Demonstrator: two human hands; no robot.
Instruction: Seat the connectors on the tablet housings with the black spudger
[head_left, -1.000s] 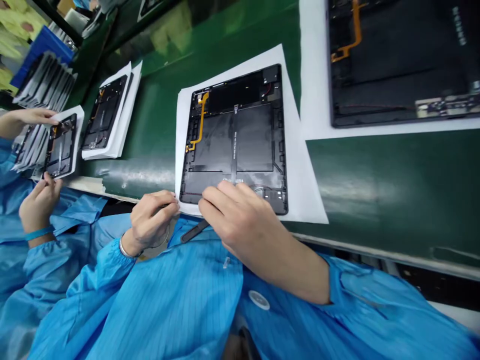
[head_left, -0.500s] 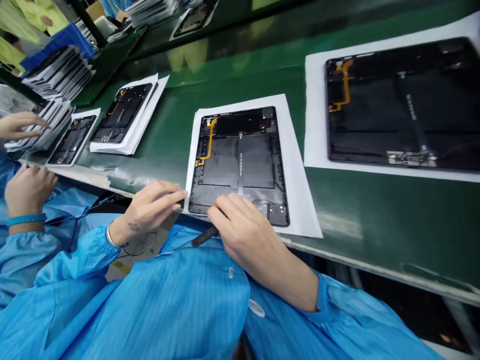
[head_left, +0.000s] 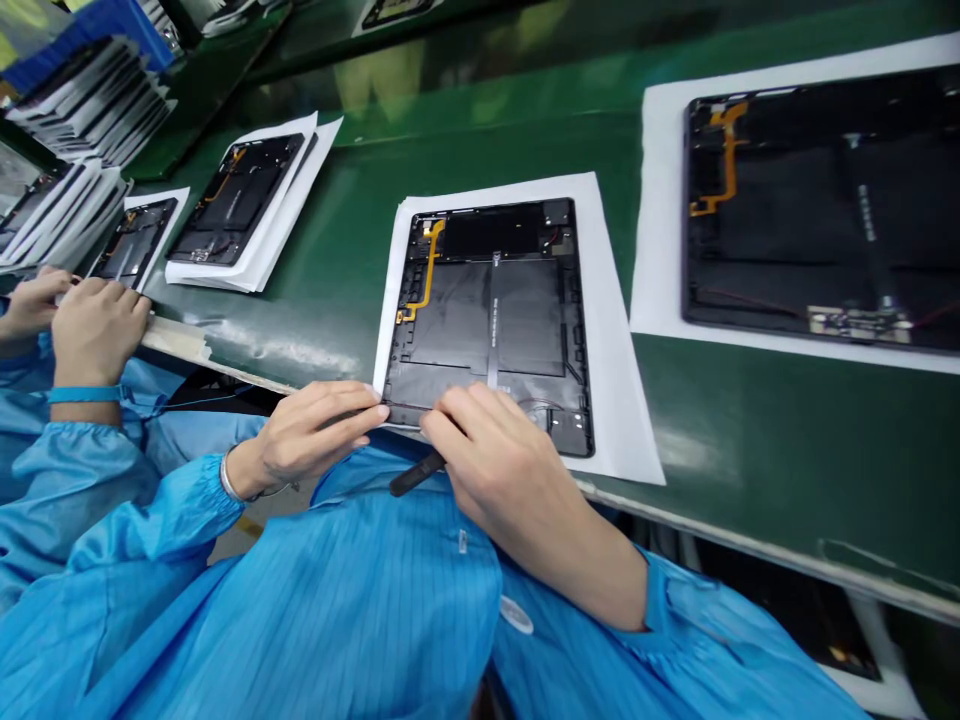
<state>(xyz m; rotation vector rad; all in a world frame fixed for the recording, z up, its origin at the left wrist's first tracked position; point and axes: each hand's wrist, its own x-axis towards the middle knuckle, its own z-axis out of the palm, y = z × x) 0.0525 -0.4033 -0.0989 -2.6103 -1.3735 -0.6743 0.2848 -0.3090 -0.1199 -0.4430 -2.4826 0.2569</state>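
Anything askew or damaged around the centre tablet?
White sheet sits askew under the open tablet, jutting out most at lower right. At left, the bench edge has a pale, ragged patch, possibly wear.

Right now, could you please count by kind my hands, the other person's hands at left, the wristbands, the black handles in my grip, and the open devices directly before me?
Your hands: 2 (left hand, right hand)
Other person's hands: 2 (near hand, far hand)
Wristbands: 2 (silver bracelet, blue band)
Black handle: 1
Open device: 1
Total: 8
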